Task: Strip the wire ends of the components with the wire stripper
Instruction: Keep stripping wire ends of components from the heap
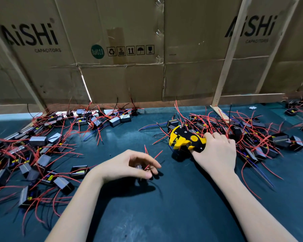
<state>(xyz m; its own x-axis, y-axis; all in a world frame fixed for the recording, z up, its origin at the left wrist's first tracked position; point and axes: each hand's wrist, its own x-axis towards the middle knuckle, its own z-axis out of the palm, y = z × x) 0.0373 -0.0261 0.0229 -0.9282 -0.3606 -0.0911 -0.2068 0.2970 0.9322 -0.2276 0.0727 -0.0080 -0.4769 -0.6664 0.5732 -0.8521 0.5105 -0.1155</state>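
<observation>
Mid-table: left hand [129, 165] pinches a component [139, 167], red wires up; right hand [215, 151] grips wire stripper [185, 139], apart from them; piles both sides, plenty likely left.

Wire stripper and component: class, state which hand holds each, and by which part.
The right hand grips the wire stripper by its handles. The left hand pinches a small component with red wires; the exact part is hidden.

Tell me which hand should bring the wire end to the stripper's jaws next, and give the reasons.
The left hand. It already holds a component with red wires sticking up toward the wire stripper. The right hand has its grip on the stripper's handles, so it is best kept to squeezing the tool.
</observation>
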